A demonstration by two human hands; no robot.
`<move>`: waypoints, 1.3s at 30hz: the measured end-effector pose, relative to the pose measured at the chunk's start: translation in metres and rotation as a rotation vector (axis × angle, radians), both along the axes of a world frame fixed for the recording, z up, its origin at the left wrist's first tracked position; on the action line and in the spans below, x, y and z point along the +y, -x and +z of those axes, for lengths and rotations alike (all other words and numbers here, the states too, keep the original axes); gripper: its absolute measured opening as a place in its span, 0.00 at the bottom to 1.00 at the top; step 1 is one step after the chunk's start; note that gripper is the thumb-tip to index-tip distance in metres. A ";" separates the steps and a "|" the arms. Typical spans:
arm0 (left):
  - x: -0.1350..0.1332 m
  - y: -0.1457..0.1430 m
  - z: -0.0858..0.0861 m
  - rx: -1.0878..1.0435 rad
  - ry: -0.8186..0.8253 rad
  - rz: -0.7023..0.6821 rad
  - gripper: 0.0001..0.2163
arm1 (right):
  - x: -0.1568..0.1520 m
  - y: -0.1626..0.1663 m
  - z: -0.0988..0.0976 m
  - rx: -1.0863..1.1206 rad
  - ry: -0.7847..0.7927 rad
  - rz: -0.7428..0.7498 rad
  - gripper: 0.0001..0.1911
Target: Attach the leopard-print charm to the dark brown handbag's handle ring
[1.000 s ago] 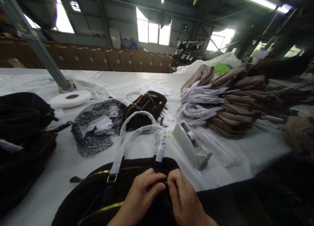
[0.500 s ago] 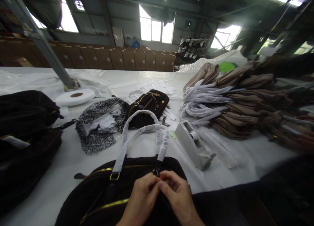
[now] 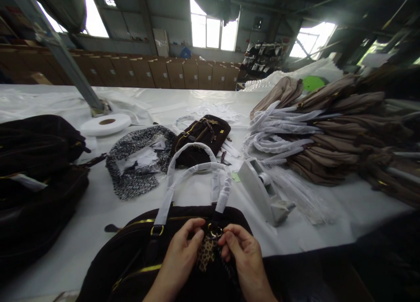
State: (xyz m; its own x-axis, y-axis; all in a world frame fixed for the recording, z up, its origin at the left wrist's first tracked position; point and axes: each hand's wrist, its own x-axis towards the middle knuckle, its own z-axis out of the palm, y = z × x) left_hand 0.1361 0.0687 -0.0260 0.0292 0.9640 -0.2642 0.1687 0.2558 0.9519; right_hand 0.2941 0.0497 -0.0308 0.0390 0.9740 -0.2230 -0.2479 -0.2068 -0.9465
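On my feed, left hand (image 3: 183, 249) has narrow gap between thumb and forefinger, just beside flat leopard-print charm (image 3: 206, 254). Right hand (image 3: 244, 254) curls fingers close at round gold metal ring (image 3: 215, 230); I cannot tell whether it pinches ring or dark braided cord (image 3: 226, 267) below. Charm hangs against front of black fabric bag (image 3: 131, 245) with gold zips, under white-wrapped handle (image 3: 224, 192). Beyond it I see smaller dark-brown bag (image 3: 201, 136); nearer right, grey tape dispenser (image 3: 259, 192) on white-covered table (image 3: 295, 236).
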 end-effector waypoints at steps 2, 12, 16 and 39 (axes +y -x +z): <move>0.005 0.003 0.001 0.040 0.022 -0.080 0.14 | -0.002 -0.003 -0.001 -0.039 0.014 0.035 0.16; 0.019 0.000 0.017 0.202 0.000 -0.252 0.10 | -0.008 -0.019 0.015 -0.089 0.058 0.234 0.17; 0.021 -0.001 0.017 0.250 -0.036 -0.235 0.09 | -0.007 -0.023 0.017 -0.156 0.032 0.248 0.16; 0.001 -0.004 0.024 0.634 -0.188 -0.319 0.11 | 0.010 -0.019 0.024 -0.121 -0.004 0.144 0.12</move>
State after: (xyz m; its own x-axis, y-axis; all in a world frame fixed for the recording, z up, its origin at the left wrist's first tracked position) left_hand 0.1399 0.0698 -0.0018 0.2122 0.9650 -0.1544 0.7403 -0.0556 0.6700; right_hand 0.3131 0.0594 -0.0067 -0.0746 0.9723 -0.2217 -0.0999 -0.2285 -0.9684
